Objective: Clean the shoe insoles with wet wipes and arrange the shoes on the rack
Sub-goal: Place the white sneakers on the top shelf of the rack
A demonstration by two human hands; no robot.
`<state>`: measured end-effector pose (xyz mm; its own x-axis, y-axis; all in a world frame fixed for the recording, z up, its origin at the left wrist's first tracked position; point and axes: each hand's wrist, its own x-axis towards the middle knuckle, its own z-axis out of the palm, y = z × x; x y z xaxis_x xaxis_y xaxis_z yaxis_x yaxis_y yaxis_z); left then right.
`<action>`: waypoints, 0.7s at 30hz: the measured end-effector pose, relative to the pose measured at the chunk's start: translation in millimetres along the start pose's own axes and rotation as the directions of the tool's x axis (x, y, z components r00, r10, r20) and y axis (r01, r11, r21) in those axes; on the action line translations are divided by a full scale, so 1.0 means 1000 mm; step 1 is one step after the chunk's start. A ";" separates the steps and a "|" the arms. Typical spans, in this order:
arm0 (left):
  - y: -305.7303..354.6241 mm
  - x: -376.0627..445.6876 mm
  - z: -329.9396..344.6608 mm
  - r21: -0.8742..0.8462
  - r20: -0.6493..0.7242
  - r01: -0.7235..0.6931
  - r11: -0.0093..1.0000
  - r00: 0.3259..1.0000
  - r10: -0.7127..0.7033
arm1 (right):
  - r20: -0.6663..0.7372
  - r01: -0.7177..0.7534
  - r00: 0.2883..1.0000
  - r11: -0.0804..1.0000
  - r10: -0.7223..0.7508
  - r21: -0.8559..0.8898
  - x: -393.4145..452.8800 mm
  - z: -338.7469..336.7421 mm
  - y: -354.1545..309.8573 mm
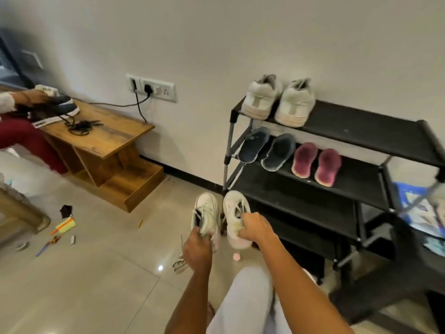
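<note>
I hold a pair of white sneakers in the air in front of the black shoe rack (361, 131). My left hand (197, 249) grips the left white sneaker (206, 214) at its heel opening. My right hand (255, 227) grips the right white sneaker (234, 213) the same way. Both toes point away from me, toward the rack's lower left corner. On the rack's top shelf stands a pair of grey-white sneakers (277, 100). The second shelf holds dark blue slippers (267, 149) and maroon slippers (316, 163). No wet wipes are in view.
A wooden bench (103, 136) stands at the left wall, where another person's hands hold a dark sneaker (60, 106) with black laces beside it. Pens and small items (60, 227) litter the tiled floor. A loose white lace (180, 261) lies below my left hand. A blue-printed bag (419, 210) hangs at the rack's right.
</note>
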<state>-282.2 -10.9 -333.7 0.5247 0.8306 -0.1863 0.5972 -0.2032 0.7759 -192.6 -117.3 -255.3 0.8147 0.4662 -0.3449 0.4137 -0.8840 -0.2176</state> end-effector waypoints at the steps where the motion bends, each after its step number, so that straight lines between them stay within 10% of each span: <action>1: 0.005 -0.010 -0.009 0.006 0.008 -0.035 0.999 0.999 0.035 | -0.027 -0.014 1.000 1.000 0.014 0.002 -0.018 -0.006 0.003; 21: 0.119 -0.171 -0.051 -0.140 0.104 -0.558 0.818 0.813 0.572 | -0.467 -0.230 0.859 0.973 0.212 0.019 -0.230 -0.068 0.085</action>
<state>-331.9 -150.1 -178.7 0.8315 0.5056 0.2302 0.1110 -0.5572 0.8229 -317.4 -301.7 -132.0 0.9768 0.1970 0.0839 0.2078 -0.9666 -0.1497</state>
